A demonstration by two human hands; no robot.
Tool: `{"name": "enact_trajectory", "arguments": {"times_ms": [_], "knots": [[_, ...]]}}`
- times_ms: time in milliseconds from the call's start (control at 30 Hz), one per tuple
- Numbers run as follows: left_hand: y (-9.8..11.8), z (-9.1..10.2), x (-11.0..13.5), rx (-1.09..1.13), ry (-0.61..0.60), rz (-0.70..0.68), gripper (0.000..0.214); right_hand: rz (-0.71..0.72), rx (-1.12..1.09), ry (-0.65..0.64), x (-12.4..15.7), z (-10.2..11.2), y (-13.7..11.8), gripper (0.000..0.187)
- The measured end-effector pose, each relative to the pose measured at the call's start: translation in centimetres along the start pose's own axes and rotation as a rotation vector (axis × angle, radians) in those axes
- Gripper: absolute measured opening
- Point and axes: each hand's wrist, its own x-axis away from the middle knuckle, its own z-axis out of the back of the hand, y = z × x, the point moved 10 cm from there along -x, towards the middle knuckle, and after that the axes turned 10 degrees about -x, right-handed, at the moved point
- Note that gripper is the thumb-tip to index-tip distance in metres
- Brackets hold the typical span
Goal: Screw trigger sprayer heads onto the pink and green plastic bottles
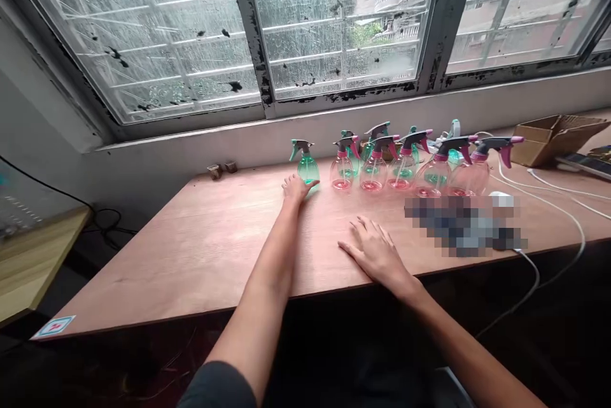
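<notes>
My left hand (pixel 296 189) is stretched out to the lower part of a see-through green spray bottle (pixel 308 167), with the thumb across its front and the fingers curled at its left side. The bottle stands upright on the wooden table, its dark and green trigger head pointing right. My right hand (pixel 376 249) lies palm down near the table's front edge, fingers stretched and holding nothing. To the right of the green bottle stands a row of pink spray bottles (pixel 373 174), with several more green spray bottles (pixel 411 156) partly hidden behind them.
Two small brown cups (pixel 214 171) sit at the table's back left. A blurred-out patch (pixel 465 223) lies right of my right hand. White cables (pixel 568 207) run over the right side, near an open cardboard box (pixel 548 140). The window wall (pixel 200 147) borders the back edge.
</notes>
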Motion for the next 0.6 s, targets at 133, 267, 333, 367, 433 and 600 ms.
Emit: {"name": "enact_trajectory", "arguments": {"times_ms": [133, 267, 333, 367, 433, 600], "knots": [[2.8, -1.6, -2.9, 0.021, 0.000, 0.008, 0.073, -0.013, 0.126, -0.090, 0.0, -1.3, -0.9, 0.061], [4.3, -2.5, -4.3, 0.040, 0.003, -0.075, 0.065, -0.056, 0.187, -0.130, -0.5, -2.1, -1.7, 0.065], [4.2, -2.7, -4.3, 0.031, 0.006, -0.119, 0.059, -0.063, 0.213, -0.151, -1.1, -2.6, -2.1, 0.065], [3.8, -2.8, -4.2, 0.021, 0.009, -0.138, 0.056, -0.054, 0.226, -0.173, -1.5, -3.0, -2.3, 0.065], [2.4, -2.6, -4.0, -0.006, 0.021, -0.164, 0.052, -0.008, 0.241, -0.223, -2.7, -4.1, -3.0, 0.064], [-5.1, -0.3, -3.4, -0.085, 0.081, -0.136, 0.047, 0.154, 0.200, -0.349, -7.9, -7.8, -4.4, 0.062]]}}
